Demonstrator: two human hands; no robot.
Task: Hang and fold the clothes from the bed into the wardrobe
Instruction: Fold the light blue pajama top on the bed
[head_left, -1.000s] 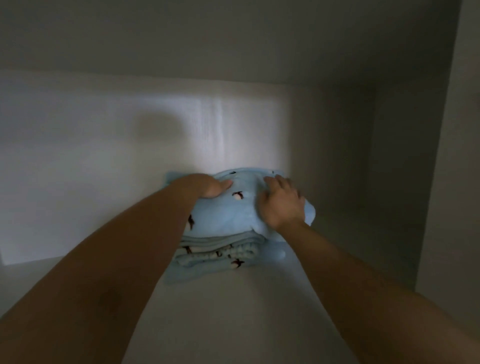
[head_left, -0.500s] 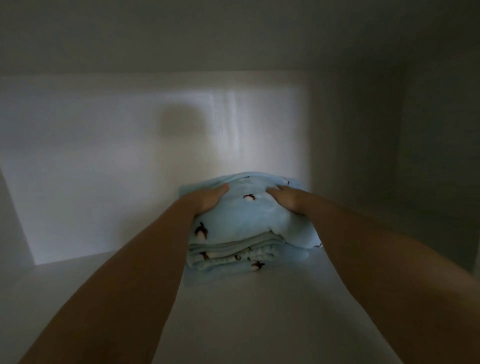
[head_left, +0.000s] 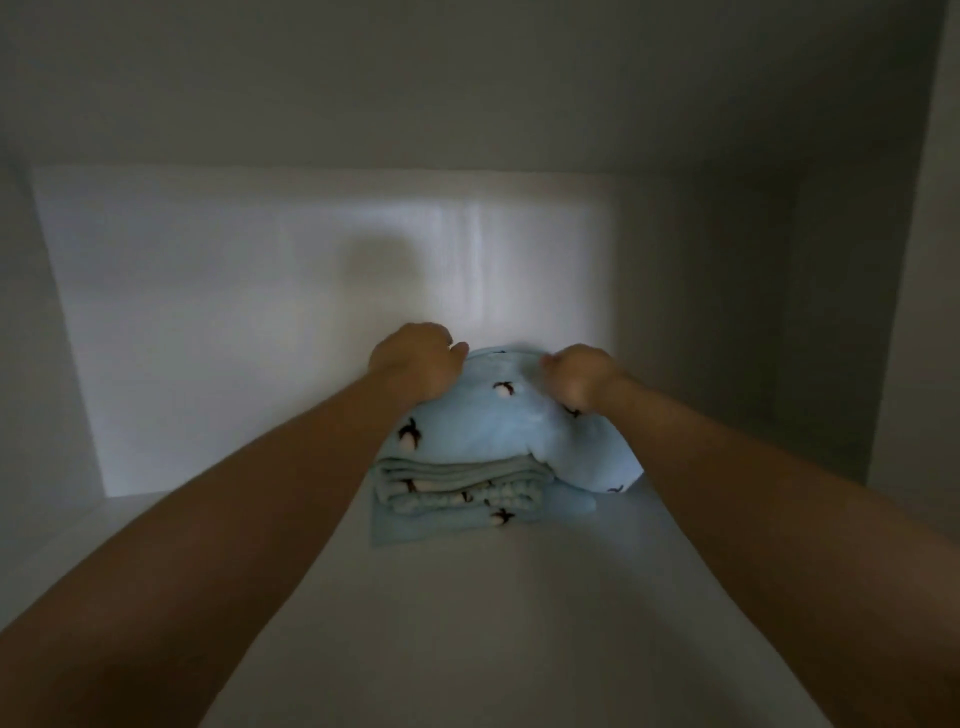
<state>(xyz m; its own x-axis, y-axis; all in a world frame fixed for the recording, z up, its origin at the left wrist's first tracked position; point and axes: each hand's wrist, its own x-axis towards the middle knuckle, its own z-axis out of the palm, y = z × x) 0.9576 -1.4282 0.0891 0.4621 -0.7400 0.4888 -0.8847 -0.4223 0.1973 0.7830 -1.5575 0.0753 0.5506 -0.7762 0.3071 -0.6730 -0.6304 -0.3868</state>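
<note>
Hands (head_left: 415, 366) (head_left: 581, 378) curled round folded clothes (head_left: 483, 436)

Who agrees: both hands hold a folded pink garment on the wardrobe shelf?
Wrong colour: the head view shows the folded garment is light blue, not pink. The left hand and right hand hold it on the wardrobe shelf.

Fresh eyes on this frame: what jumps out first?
A folded light-blue printed clothes stack sits midway on the dim white wardrobe shelf. The left hand and right hand lie curled on its top, near the back wall. A pale light patch crosses that wall.
</note>
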